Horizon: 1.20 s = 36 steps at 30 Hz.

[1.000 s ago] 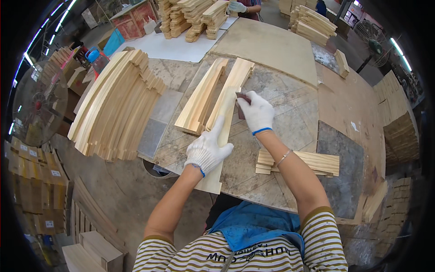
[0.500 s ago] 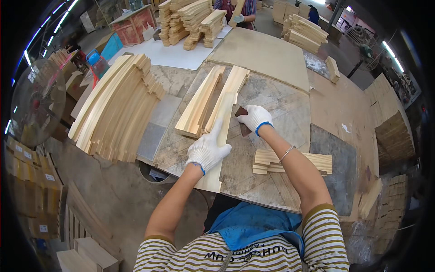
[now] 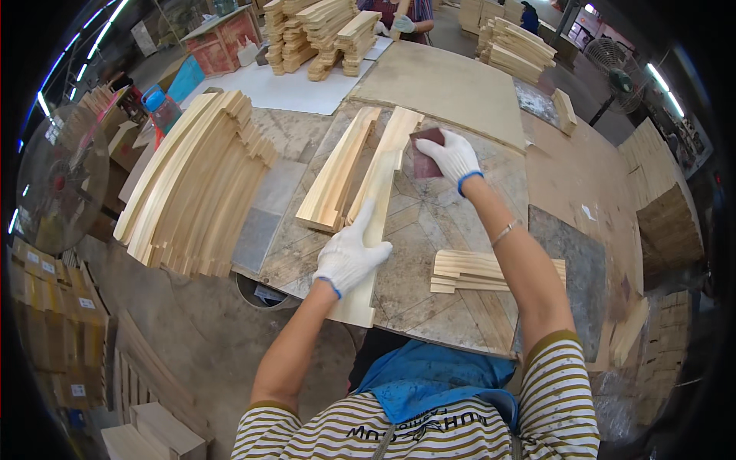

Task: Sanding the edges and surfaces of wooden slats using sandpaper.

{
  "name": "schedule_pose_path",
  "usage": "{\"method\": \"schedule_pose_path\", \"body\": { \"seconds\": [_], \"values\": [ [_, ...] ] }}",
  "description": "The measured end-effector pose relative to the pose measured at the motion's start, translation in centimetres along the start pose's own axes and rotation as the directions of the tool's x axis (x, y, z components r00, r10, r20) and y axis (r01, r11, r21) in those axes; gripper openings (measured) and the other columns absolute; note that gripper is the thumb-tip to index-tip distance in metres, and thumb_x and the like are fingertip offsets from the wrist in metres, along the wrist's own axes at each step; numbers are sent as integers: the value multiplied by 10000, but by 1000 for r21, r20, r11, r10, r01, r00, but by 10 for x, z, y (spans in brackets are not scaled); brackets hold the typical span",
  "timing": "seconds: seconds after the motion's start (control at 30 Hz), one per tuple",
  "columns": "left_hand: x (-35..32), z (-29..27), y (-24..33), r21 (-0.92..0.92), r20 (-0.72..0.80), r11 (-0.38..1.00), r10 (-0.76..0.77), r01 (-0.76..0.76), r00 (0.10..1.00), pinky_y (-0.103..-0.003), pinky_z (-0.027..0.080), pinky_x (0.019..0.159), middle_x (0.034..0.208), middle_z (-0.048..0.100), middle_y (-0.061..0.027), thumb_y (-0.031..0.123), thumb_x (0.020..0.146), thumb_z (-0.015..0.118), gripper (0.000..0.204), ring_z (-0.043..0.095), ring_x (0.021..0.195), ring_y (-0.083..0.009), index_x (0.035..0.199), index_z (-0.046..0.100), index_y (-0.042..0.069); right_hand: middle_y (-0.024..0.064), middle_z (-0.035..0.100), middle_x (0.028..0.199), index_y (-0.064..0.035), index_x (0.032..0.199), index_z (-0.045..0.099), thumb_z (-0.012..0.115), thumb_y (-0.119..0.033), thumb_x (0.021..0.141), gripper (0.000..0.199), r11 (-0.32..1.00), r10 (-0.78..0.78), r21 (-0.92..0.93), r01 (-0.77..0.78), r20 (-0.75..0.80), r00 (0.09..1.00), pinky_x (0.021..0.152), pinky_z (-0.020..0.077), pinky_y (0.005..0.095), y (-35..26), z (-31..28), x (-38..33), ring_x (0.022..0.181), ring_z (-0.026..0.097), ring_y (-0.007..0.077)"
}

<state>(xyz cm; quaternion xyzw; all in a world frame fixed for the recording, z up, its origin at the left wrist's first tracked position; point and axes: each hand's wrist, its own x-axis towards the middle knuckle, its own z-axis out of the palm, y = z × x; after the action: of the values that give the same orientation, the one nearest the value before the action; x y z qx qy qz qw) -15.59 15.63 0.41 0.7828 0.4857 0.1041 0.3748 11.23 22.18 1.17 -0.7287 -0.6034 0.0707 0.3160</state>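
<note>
A long pale wooden slat point(image 3: 356, 308) lies slanting over the table's front edge, its far end resting by a low stack of slats point(image 3: 399, 130). My left hand point(image 3: 349, 257), in a white knitted glove, grips it from above, index finger stretched along it and thumb out to the right. In my gloved right hand point(image 3: 452, 159) is a piece of reddish-brown sandpaper point(image 3: 427, 167), pinched at its upper edge. It is held right of the slat's far end, apart from the wood. Another slat stack point(image 3: 337, 172) lies just left.
A large row of curved wooden pieces point(image 3: 195, 184) stands at the left. Several short pieces point(image 3: 475, 272) lie beneath my right forearm. More wood stacks point(image 3: 322, 34) stand at the back, near a co-worker's gloved hand point(image 3: 403, 24). A fan point(image 3: 613, 69) is at the far right.
My right hand has moved away and to the right with the sandpaper, which now shows more of its face. The left hand stays on the slat.
</note>
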Motion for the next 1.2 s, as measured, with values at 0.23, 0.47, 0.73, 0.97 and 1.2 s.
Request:
{"method": "schedule_pose_path", "body": {
  "seconds": [0.23, 0.47, 0.73, 0.97, 1.2],
  "values": [
    [-19, -13, -16, -525, 52, 833, 237, -176, 970, -319, 280, 1110, 1482, 377, -221, 280, 807, 631, 848, 373, 1370, -257, 1502, 235, -3, 103, 668, 894, -104, 952, 664, 637, -257, 869, 176, 941, -274, 95, 324, -347, 897, 707, 517, 382, -28, -12, -44, 803, 655, 290],
    [-30, -20, -7, -460, -31, 863, 219, -208, 975, -333, 321, 1091, 1460, 408, -237, 303, 798, 640, 856, 429, 1337, -280, 1502, 248, 13, 108, 650, 784, -95, 953, 683, 663, -239, 863, 170, 817, -567, 71, 573, -85, 819, 628, 504, 366, -80, -9, -104, 701, 638, 289],
    [-46, -30, -3, -237, -82, 956, 159, -175, 984, -329, 386, 1022, 1395, 472, -259, 336, 738, 676, 902, 536, 1218, -260, 1505, 281, 74, 115, 685, 831, -54, 1005, 694, 674, -158, 854, 185, 919, -250, 225, 325, -304, 919, 658, 529, 315, -78, -37, -87, 733, 679, 219],
    [-43, -41, 8, -318, -248, 887, 263, -334, 933, -301, 378, 1024, 1426, 459, -211, 281, 739, 677, 896, 513, 1235, -258, 1504, 276, 43, 86, 675, 832, -119, 904, 670, 670, -225, 843, 122, 917, -395, -89, 388, -70, 916, 641, 532, 351, -52, 16, -111, 734, 665, 291],
    [34, -98, -10, 8, -373, 995, 92, -96, 923, -394, 460, 973, 1240, 600, -257, 373, 741, 653, 912, 611, 1118, -368, 1504, 259, 65, 135, 711, 864, 0, 1012, 667, 665, -217, 863, 263, 874, 133, 485, -26, -187, 973, 710, 522, 295, -51, -73, -108, 802, 688, 177]
  ]
}}
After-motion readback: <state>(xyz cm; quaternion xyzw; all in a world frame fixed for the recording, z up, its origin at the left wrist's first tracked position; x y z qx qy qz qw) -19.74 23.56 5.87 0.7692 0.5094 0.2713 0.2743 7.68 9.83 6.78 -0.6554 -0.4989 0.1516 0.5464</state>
